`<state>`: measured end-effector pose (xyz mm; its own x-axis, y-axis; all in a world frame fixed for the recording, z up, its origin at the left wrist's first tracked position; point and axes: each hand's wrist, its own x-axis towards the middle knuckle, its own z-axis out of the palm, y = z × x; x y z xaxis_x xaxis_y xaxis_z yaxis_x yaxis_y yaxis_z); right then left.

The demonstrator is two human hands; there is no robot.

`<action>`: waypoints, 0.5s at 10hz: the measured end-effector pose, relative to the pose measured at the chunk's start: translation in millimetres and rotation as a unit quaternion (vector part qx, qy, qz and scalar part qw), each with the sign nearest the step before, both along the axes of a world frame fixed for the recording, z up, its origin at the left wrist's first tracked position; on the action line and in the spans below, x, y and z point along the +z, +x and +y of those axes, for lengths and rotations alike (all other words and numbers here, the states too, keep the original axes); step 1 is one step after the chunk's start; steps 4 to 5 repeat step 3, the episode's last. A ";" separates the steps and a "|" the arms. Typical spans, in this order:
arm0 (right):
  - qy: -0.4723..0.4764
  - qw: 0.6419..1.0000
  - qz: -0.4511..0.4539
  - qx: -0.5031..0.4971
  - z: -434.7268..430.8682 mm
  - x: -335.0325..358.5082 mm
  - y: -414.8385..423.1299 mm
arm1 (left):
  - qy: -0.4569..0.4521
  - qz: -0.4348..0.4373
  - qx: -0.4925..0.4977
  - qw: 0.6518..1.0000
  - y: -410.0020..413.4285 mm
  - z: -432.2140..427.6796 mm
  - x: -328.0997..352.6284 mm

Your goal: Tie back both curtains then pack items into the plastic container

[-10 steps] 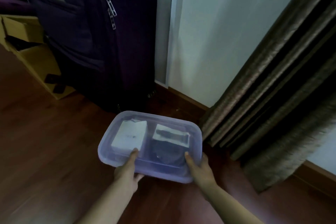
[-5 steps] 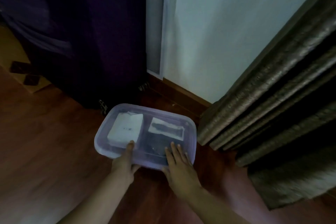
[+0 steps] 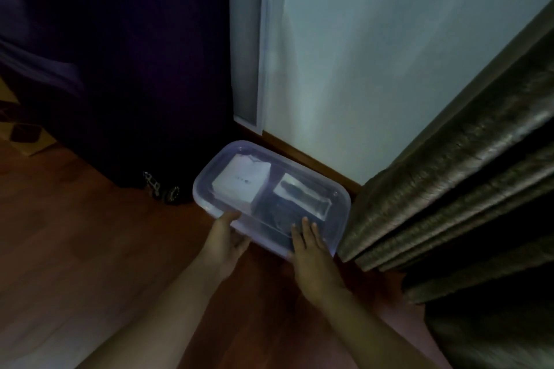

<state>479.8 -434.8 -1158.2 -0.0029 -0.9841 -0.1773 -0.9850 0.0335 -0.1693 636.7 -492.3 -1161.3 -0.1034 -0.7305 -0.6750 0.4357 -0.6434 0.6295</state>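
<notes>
The plastic container (image 3: 340, 220) lies just ahead of both grips, the left grip (image 3: 226, 244) clamped on its near rim with the thumb on top, the right grip (image 3: 313, 249) spread flat, fingers straight, on its lid (image 3: 271, 169), and the curtain (image 3: 449, 189) just right of that grip.

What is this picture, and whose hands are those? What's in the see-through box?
No machine here: a person wears a camera on their head, so you look down at their two hands. The left hand grips the near edge of the plastic container, thumb on top. The right hand lies flat on top of it. The container is low over the wooden floor, between a dark suitcase and a brown curtain. Inside are a white box and a dark thing in a clear packet.
</notes>
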 end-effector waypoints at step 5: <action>0.053 0.996 -0.070 -0.019 -8.8 20.4 1.6 | 0.015 -0.108 -0.028 0.994 1.3 -23.2 -6.7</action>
